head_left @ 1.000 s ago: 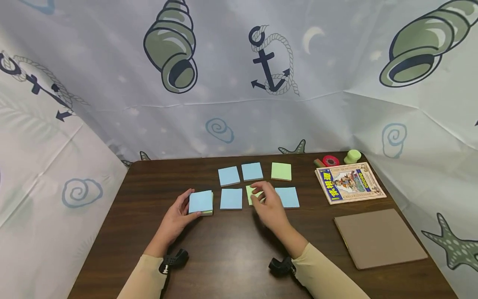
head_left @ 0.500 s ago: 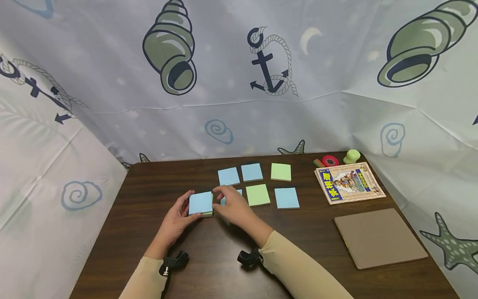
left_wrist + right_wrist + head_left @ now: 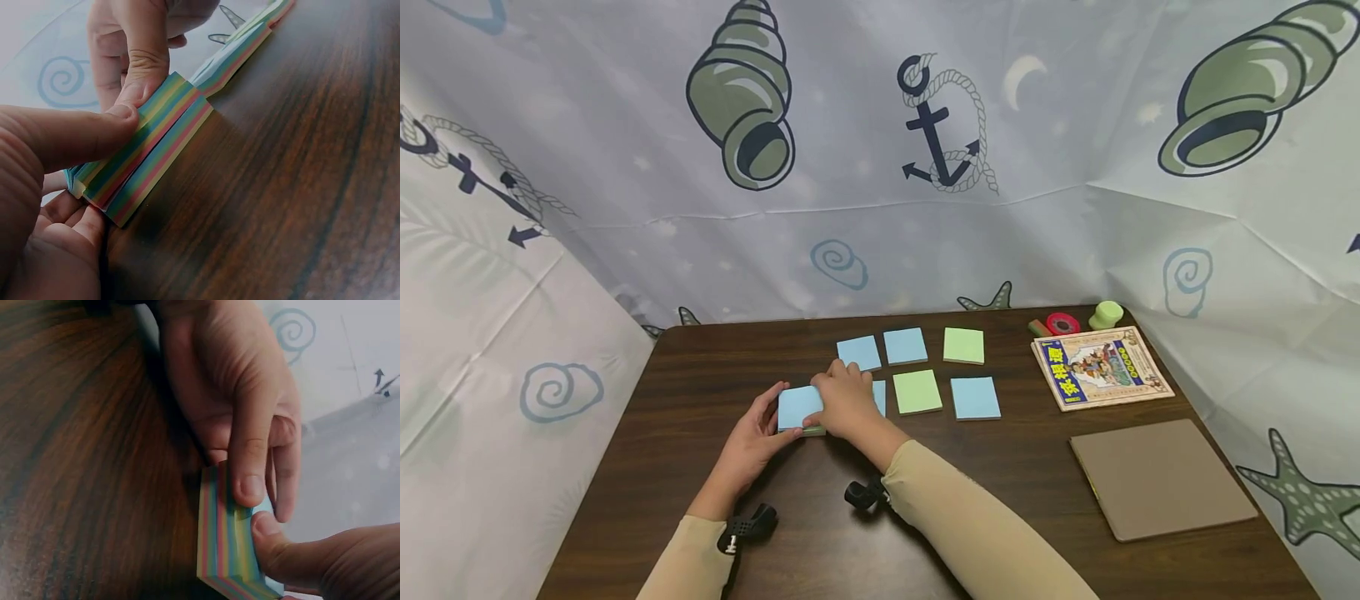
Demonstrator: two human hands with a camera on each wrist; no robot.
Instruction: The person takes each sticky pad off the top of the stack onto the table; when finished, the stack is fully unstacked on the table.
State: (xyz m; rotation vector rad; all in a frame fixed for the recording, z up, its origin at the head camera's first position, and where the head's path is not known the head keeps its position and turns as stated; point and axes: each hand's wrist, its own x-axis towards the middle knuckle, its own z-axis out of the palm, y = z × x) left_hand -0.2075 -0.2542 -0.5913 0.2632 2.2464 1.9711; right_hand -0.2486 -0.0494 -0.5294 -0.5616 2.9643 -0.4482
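Head view showed my right hand [image 3: 844, 404] reaching across from the right, thumb and fingertips pinching the top of the sticky-note pad [image 3: 798, 409]; my left hand [image 3: 751, 446] gripped its left edge from the near-left of the table [image 3: 700, 375].

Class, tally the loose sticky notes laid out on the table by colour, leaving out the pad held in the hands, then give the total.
Blue notes: 4, the last partly hidden by the right hand
Green notes: 2
Total: 6
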